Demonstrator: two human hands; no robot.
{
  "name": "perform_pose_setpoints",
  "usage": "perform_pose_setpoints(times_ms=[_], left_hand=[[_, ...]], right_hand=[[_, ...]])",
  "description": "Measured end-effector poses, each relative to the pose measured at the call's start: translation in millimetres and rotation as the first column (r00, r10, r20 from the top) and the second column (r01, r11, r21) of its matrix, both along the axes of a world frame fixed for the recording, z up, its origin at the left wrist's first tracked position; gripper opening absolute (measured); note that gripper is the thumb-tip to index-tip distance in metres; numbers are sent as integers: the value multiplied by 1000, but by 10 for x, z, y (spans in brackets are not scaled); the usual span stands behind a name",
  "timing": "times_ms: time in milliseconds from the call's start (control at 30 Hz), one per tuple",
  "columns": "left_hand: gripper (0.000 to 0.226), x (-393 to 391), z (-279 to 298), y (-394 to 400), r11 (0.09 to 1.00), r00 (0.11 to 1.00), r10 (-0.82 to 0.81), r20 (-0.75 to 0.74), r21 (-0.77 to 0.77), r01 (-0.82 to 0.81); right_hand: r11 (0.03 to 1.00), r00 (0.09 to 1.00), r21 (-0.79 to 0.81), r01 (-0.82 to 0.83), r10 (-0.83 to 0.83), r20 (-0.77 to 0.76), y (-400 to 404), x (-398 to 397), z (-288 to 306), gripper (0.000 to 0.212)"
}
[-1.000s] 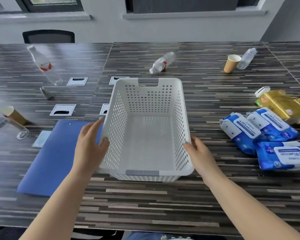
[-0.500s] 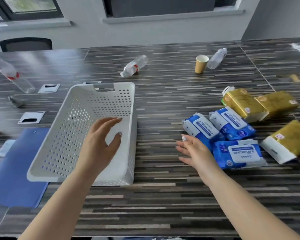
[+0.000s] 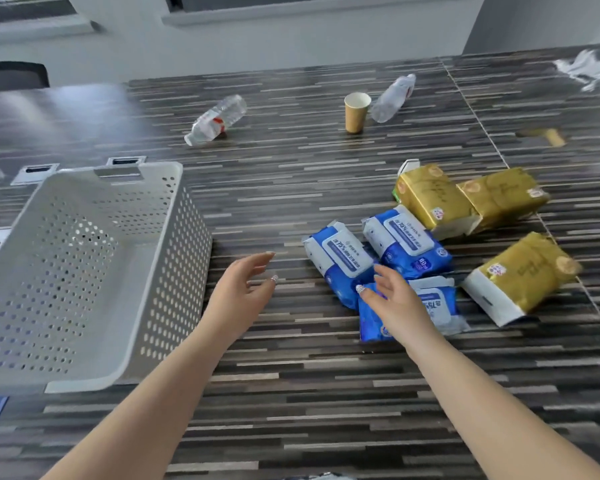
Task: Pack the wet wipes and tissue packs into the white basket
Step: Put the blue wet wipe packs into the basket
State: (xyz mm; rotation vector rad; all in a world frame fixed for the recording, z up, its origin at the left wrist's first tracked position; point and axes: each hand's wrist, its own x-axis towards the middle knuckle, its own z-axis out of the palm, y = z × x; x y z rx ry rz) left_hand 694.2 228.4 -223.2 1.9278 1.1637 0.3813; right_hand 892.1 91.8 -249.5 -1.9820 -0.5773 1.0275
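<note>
White plastic marks the left of the scene: the white basket (image 3: 84, 271) sits empty on the striped table (image 3: 326, 393), with nobody holding it, whereas a second ago both hands gripped its sides and half a second ago the left hand was still hovering over its rim. Now the left hand (image 3: 238, 296) hangs over bare tabletop between the basket and the packs, its fingers loosely spread and holding nothing, having swung to the right away from the basket. Further right, the right hand (image 3: 392, 306) has reached the cluster of blue wet wipes: it is over the nearest wipes pack (image 3: 433, 306), fingers relaxed and slightly curved, not yet closed round anything; whether the palm already touches the wrapper cannot be told. Half a second ago this hand was still short of the packs. Just beyond it lie the left wipes pack (image 3: 340, 254) and the middle wipes pack (image 3: 406, 240), side by side and touching. Right of those are the gold tissue packs: two at the back (image 3: 430, 199) (image 3: 503, 199) pressed together, and a third tissue pack (image 3: 520, 275) lying apart, nearer the table edge. Judged from this, placing the basket is done and the first pick is beginning; nothing is packed yet. Past the packs, a paper cup (image 3: 355, 112) stands between two lying bottles (image 3: 215, 119) (image 3: 394, 97), untouched throughout.
</note>
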Motion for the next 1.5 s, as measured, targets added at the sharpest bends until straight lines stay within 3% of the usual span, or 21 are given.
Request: perform_pose_setpoints(times_ms=[133,267,500,700,900,1000,1133,1200,1300,1367,1433,1500], left_hand=[[58,316,-214,127,994,982,-56,-178,-102,38],[68,649,-402,270,948,983,33,-180,-306,-88],[75,989,-811,366,697,936,259,-237,-625,-351],[74,1179,-1025,334,529,933,296,-205,-778,-338],[49,1260,-1033,297,412,898,431,-84,-867,-279],[36,1190,-969,292,376,875,484,30,-909,-177],[32,1126,-837,328,434,811,562,159,-892,-126],[39,1107,-781,354,451,761,622,183,-878,-158],[40,1046,-607,358,454,655,717,239,-873,-178],[41,1030,-497,354,438,580,765,280,-886,-150],[58,1015,-373,350,418,502,806,314,-902,-108],[71,1018,-259,336,396,430,839,333,-916,-63]], right_hand=[[990,960,-61,-127,139,242,182,191,-98,76],[965,890,-135,-224,259,376,416,289,-248,88],[919,816,-294,-263,375,440,667,357,-629,112],[835,754,-466,-292,501,426,854,402,-744,123],[881,781,-327,-343,460,421,869,466,-752,124],[871,748,-244,-426,490,446,879,465,-679,123],[814,608,-167,-557,536,585,990,394,-486,117],[799,593,-150,-582,544,594,1058,407,-363,115],[828,664,-68,-556,492,563,1084,433,-138,112],[906,793,8,-422,365,488,1034,469,-45,106],[971,933,92,-220,182,309,975,487,28,99],[990,999,141,-9,3,40,927,483,60,85]])
